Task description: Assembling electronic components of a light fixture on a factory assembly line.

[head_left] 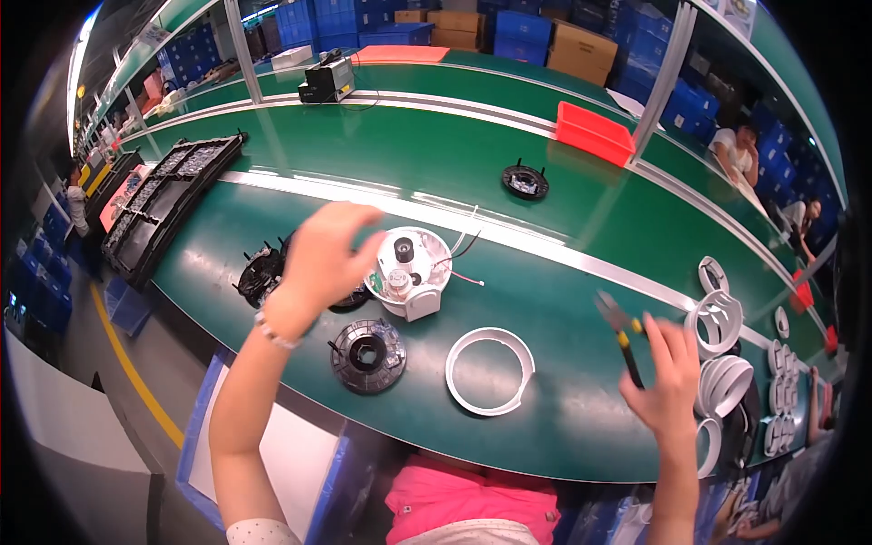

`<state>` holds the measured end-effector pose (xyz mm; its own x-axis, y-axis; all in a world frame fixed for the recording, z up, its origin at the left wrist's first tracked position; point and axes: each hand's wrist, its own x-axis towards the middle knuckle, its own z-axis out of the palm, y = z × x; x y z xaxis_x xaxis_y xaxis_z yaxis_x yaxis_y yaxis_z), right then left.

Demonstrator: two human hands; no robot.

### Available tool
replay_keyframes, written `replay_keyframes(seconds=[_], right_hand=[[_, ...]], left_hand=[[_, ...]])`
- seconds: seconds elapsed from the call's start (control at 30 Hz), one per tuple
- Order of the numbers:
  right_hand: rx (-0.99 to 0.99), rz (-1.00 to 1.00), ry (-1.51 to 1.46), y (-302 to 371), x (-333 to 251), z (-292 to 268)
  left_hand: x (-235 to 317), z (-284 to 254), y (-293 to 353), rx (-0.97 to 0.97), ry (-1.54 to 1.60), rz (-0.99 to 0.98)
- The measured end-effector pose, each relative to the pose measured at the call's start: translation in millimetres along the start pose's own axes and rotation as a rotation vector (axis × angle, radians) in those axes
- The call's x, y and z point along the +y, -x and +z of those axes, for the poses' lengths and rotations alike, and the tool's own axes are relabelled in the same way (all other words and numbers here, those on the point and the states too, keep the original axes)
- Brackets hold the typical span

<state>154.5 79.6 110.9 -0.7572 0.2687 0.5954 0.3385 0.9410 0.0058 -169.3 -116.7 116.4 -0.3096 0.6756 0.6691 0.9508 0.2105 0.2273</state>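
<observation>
My left hand [334, 250] reaches over the table with fingers stretched out and thumb apart, holding nothing. Just right of it stands a white round housing [422, 292] with black and clear parts inside and thin wires sticking out on its right. I cannot tell whether the thumb touches its rim. My right hand [668, 372] grips side cutters [625, 329] with yellow and black handles, their jaws pointing up and left. Between the hands lies a white ring [457, 397]. A black round part [342, 365] lies below my left hand, and more black parts [259, 274] sit left of it.
White rings [718, 381] are piled at the right. Beyond the metal strip lies another black round part [525, 182], with a red bin [595, 134] farther back. A black compartment tray [168, 204] stands at left. People sit at the far right.
</observation>
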Motion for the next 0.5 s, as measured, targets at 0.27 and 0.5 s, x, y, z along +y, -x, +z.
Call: replay_keyframes(seconds=[0.27, 0.5], right_hand=[[-0.528, -0.387, 0.010, -162.7, -67.9, 44.5], [-0.646, -0.338, 0.063, -172.8, -76.5, 85.1]], left_hand=[[-5.1, 81.3, -39.1, -0.488, -0.394, -0.085], [4.3, 77.4, -36.6, -0.530, -0.446, -0.149]])
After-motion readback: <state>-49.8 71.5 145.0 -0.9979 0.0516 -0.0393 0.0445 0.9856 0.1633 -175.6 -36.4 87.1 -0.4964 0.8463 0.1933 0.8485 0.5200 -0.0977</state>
